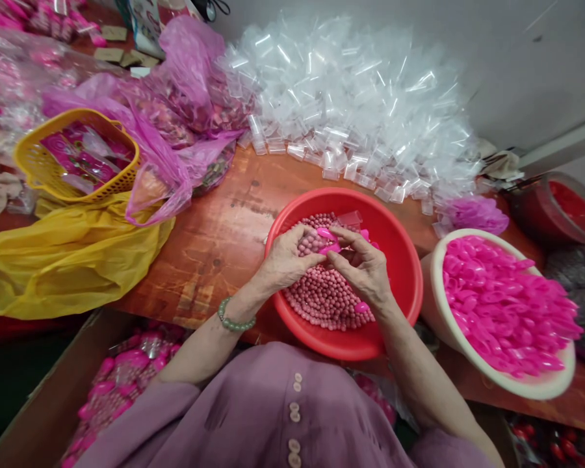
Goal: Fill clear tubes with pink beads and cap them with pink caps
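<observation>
A red-brown tabletop (224, 214) runs across the frame beneath a grey wall (511, 58). At the centre, above the red basin (409, 279), is the pink piece (329, 248), glossy, bright and smooth, showing as two rounded parts, one above the other. The left hand (287, 257) pinches it from one side between thumb and fingers; the right hand (363, 263) has its thumb and fingertips closed on it from the other. The left wrist wears a green beaded bracelet (236, 315).

There is one red basin, one cream tub (436, 273) at the right, one yellow basket (78, 188) at the upper left and one yellow bag (73, 260) below it. In the basin lie coils of dusty-pink beads (329, 299), too many to count, with one loose pink bit (362, 307) near the right wrist. The heap of pink pieces (507, 305) in the tub and the clear plastic cases (351, 104) at the upper centre are also beyond counting.

The fingers cover part of the held piece, so whether its two parts are joined cannot be told. More pink bits behind the right hand are partly hidden. The dark-red container (541, 208) at the right edge is blurred.
</observation>
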`<state>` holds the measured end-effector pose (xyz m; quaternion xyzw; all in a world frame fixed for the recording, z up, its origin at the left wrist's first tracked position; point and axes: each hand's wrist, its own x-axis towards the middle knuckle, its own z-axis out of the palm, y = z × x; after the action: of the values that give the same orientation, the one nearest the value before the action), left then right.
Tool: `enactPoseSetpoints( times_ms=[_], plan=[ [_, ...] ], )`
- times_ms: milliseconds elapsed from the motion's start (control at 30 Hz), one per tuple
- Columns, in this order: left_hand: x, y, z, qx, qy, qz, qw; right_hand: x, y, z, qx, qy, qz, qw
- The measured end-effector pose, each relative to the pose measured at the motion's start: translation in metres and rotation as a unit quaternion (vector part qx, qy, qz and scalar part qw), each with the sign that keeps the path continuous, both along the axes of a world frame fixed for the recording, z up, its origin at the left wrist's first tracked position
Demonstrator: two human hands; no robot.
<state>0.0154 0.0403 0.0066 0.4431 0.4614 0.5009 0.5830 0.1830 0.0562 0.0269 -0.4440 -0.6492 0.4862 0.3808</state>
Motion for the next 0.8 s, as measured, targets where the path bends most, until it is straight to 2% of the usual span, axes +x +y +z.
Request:
enactPoseSetpoints(
  times_ms=[167, 300, 533, 700, 800],
  plan=[
    [0.000, 0.003, 0.006, -0.024, -0.066, 0.006, 0.998, -0.007, -0.002, -0.002, -0.028, 0.066, -0.021, 0.997],
    [-0.001, 0.005, 0.011, -0.035, -0.076, -0.005, 0.996, -0.009, 0.001, -0.003, -0.025, 0.076, -0.043, 0.996],
    [-0.004, 0.004, 0.014, -0.049, -0.116, 0.013, 0.992, 0.006, 0.005, 0.008, -0.014, 0.070, -0.102, 0.992],
    [-0.007, 0.003, 0.013, -0.029, -0.082, -0.092, 0.992, 0.003, 0.010, 0.011, -0.030, 0.086, -0.090, 0.992],
    [-0.009, 0.004, 0.010, -0.018, -0.075, -0.119, 0.990, -0.003, 0.014, 0.012, -0.024, 0.085, -0.085, 0.992]
  ],
)
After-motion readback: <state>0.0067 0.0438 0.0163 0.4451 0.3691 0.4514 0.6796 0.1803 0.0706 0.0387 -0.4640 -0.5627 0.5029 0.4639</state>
